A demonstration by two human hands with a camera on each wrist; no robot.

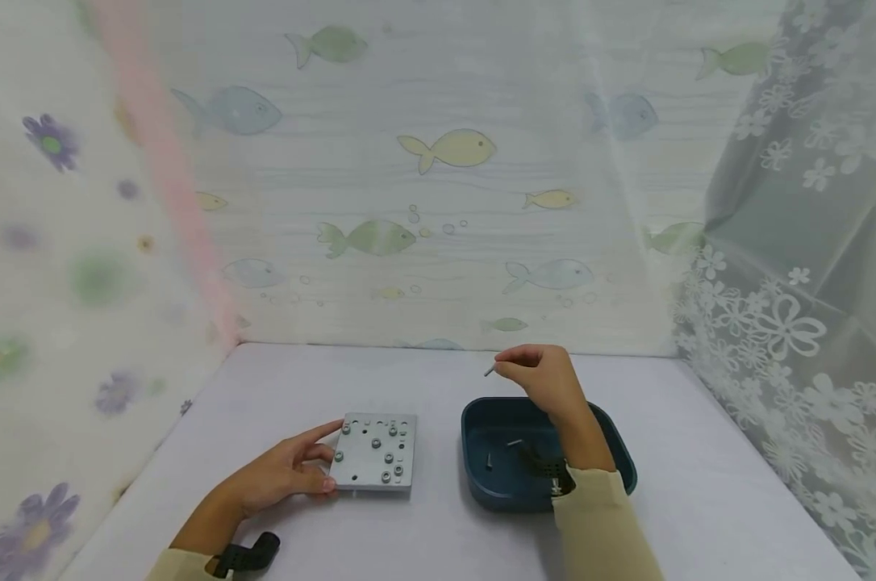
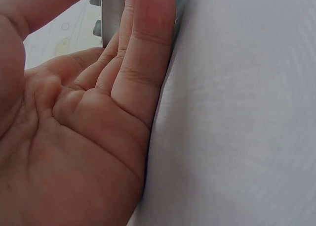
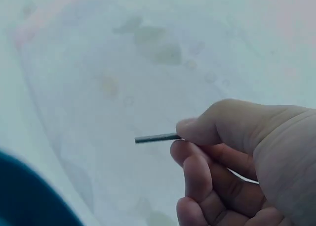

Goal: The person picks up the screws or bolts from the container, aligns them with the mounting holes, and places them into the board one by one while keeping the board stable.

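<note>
My left hand point(image 1: 289, 470) holds the left edge of a silver metal plate point(image 1: 358, 466), its fingertips at two corners. The plate lies on the table and carries several socket head screws point(image 1: 376, 443) and some dark holes. In the left wrist view its side and two screw heads show beyond the fingers point(image 2: 143, 63). My right hand point(image 1: 543, 379) is raised above the far side of a dark blue bin point(image 1: 474, 480). Between thumb and fingertips it pinches a thin metal pin point(image 3: 157, 138), whose free end points left; its other end is hidden in the grip.
Inside the bin lie small metal pieces point(image 1: 489, 461), partly covered from view by the right forearm and its black wrist camera point(image 1: 543, 464). A white cloth covers the table point(image 1: 300, 395). Fish-patterned curtain point(image 1: 438, 242) hangs behind, with a sheer flowered one point(image 1: 786, 363) at right.
</note>
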